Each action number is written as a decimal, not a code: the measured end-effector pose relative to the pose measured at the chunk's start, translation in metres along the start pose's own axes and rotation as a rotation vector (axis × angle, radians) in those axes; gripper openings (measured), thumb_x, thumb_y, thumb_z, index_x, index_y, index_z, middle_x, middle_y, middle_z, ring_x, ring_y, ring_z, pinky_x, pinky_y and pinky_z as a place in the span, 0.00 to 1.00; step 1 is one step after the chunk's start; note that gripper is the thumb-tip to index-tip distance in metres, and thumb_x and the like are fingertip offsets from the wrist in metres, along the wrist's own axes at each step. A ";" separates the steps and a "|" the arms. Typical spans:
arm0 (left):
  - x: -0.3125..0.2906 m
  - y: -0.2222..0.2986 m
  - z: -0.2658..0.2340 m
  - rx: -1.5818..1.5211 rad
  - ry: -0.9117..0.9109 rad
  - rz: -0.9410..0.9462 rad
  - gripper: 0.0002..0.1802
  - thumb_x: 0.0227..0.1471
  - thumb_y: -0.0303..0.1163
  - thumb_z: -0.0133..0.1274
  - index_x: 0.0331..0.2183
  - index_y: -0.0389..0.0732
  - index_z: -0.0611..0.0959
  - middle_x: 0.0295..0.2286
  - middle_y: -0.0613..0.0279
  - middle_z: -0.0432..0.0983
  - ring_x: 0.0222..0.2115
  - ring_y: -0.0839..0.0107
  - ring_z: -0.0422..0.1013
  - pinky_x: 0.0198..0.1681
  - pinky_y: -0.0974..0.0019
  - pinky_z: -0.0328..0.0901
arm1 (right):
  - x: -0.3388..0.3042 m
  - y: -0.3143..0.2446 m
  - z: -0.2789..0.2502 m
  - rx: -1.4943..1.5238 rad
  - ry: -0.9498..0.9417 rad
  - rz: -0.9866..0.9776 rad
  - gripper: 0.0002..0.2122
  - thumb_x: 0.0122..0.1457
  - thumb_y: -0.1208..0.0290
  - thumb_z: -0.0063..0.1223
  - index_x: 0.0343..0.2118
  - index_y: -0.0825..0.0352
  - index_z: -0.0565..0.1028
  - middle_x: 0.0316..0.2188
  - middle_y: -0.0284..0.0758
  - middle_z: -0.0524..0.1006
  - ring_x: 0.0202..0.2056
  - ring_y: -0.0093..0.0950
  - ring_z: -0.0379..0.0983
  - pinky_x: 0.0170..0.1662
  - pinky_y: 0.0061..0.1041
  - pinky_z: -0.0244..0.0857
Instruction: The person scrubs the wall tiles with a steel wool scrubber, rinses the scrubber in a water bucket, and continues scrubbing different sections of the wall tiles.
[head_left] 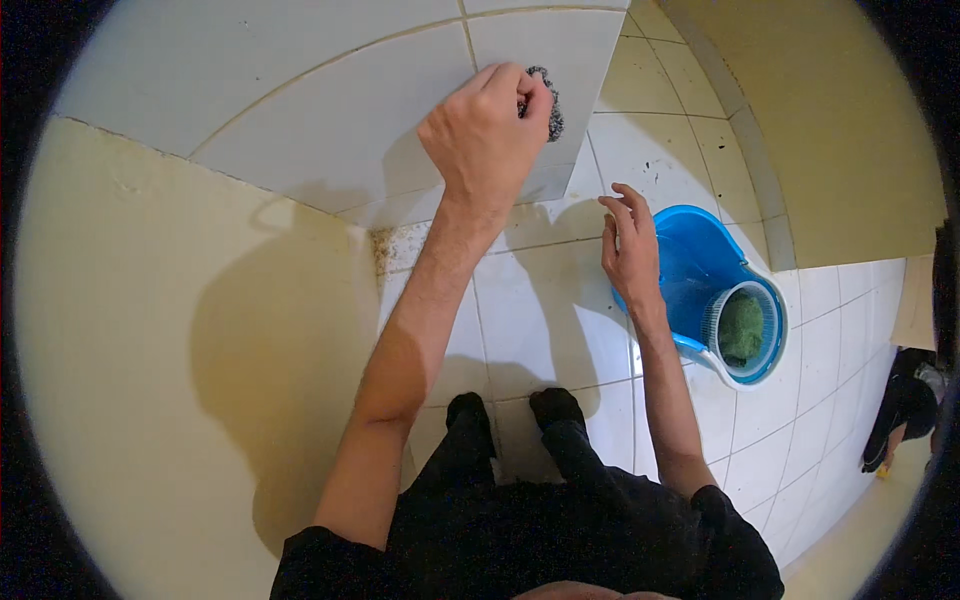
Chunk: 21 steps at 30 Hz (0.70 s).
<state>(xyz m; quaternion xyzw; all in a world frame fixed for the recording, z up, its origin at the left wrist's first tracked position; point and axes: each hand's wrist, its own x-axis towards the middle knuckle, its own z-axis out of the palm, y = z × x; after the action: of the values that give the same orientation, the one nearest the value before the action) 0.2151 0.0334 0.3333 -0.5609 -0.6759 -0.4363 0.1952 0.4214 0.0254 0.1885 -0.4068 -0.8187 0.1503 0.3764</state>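
Note:
My left hand (488, 130) is closed round a dark grey, curly metal scourer (556, 118) and presses it against the white tiled surface (330, 125), close to its right edge. Part of the scourer is hidden behind my fingers. Lower and to the right, my right hand (632, 245) is held out in the air with its fingers apart and nothing in it. From my view it overlaps the left rim of a blue mop bucket (690, 217); whether it touches the rim is hard to tell, though it looks apart.
Inside the bucket, a white spin basket (713, 322) holds something green and fuzzy (742, 330). White floor tiles (540, 300) lie under my feet, with brown dirt (385, 250) in the left corner. A cream wall (120, 330) stands at left, a yellowish one (830, 130) at right.

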 end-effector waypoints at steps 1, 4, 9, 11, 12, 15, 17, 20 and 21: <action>-0.003 -0.002 0.003 0.008 -0.004 0.022 0.10 0.47 0.37 0.62 0.20 0.46 0.80 0.21 0.67 0.79 0.20 0.60 0.75 0.22 0.59 0.66 | 0.001 0.000 0.001 -0.002 -0.001 0.001 0.16 0.54 0.84 0.51 0.47 0.67 0.73 0.54 0.45 0.69 0.48 0.43 0.71 0.51 0.41 0.67; -0.008 -0.004 0.006 0.006 -0.025 0.037 0.10 0.47 0.37 0.62 0.21 0.46 0.80 0.20 0.67 0.79 0.20 0.60 0.75 0.22 0.59 0.66 | 0.001 -0.001 0.001 -0.003 -0.011 0.004 0.16 0.55 0.84 0.50 0.47 0.67 0.73 0.54 0.45 0.70 0.48 0.43 0.71 0.51 0.41 0.67; 0.006 0.000 -0.006 0.033 0.039 0.010 0.09 0.47 0.37 0.62 0.21 0.47 0.80 0.20 0.67 0.79 0.20 0.60 0.75 0.22 0.59 0.66 | 0.001 0.000 -0.002 -0.007 -0.019 0.016 0.16 0.54 0.84 0.50 0.47 0.67 0.73 0.54 0.45 0.70 0.48 0.43 0.71 0.50 0.41 0.67; 0.005 -0.003 -0.002 -0.024 -0.026 0.020 0.10 0.47 0.37 0.63 0.20 0.47 0.80 0.20 0.67 0.79 0.20 0.60 0.75 0.22 0.59 0.66 | 0.003 0.000 -0.001 -0.009 -0.016 0.010 0.15 0.55 0.84 0.50 0.46 0.67 0.73 0.54 0.45 0.70 0.48 0.44 0.71 0.50 0.41 0.67; -0.002 -0.005 0.005 -0.023 -0.024 0.021 0.10 0.47 0.37 0.63 0.20 0.47 0.80 0.20 0.67 0.79 0.20 0.60 0.75 0.22 0.59 0.66 | 0.003 -0.001 0.000 -0.008 -0.015 0.008 0.15 0.55 0.84 0.50 0.46 0.67 0.73 0.54 0.45 0.70 0.48 0.44 0.71 0.50 0.41 0.67; -0.018 -0.009 0.019 0.027 -0.096 0.038 0.09 0.47 0.37 0.63 0.21 0.47 0.80 0.20 0.67 0.79 0.19 0.60 0.75 0.22 0.59 0.66 | 0.003 -0.002 0.003 0.001 -0.021 0.013 0.15 0.55 0.84 0.50 0.46 0.67 0.73 0.53 0.45 0.70 0.48 0.44 0.71 0.50 0.41 0.66; -0.015 -0.006 0.015 -0.047 0.010 0.069 0.09 0.47 0.37 0.63 0.21 0.47 0.80 0.20 0.67 0.79 0.19 0.60 0.75 0.21 0.59 0.66 | 0.000 -0.002 0.001 -0.001 -0.018 0.025 0.15 0.55 0.84 0.50 0.47 0.67 0.73 0.54 0.45 0.70 0.48 0.44 0.71 0.50 0.40 0.66; 0.000 -0.003 0.002 -0.043 0.036 0.036 0.10 0.47 0.37 0.63 0.20 0.46 0.80 0.20 0.68 0.79 0.19 0.61 0.75 0.21 0.60 0.66 | 0.000 -0.002 0.000 -0.010 -0.009 0.003 0.15 0.55 0.84 0.51 0.47 0.67 0.73 0.54 0.45 0.70 0.48 0.43 0.71 0.50 0.40 0.66; -0.003 -0.004 0.007 -0.045 0.033 0.039 0.10 0.47 0.37 0.63 0.20 0.46 0.80 0.20 0.68 0.79 0.19 0.61 0.75 0.21 0.60 0.66 | 0.001 -0.002 -0.001 -0.011 -0.006 0.008 0.15 0.55 0.84 0.51 0.47 0.67 0.73 0.54 0.45 0.70 0.48 0.43 0.71 0.50 0.40 0.66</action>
<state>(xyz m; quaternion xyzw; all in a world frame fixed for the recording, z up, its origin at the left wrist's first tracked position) 0.2142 0.0375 0.3254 -0.5711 -0.6515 -0.4566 0.2021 0.4202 0.0248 0.1905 -0.4115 -0.8191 0.1488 0.3710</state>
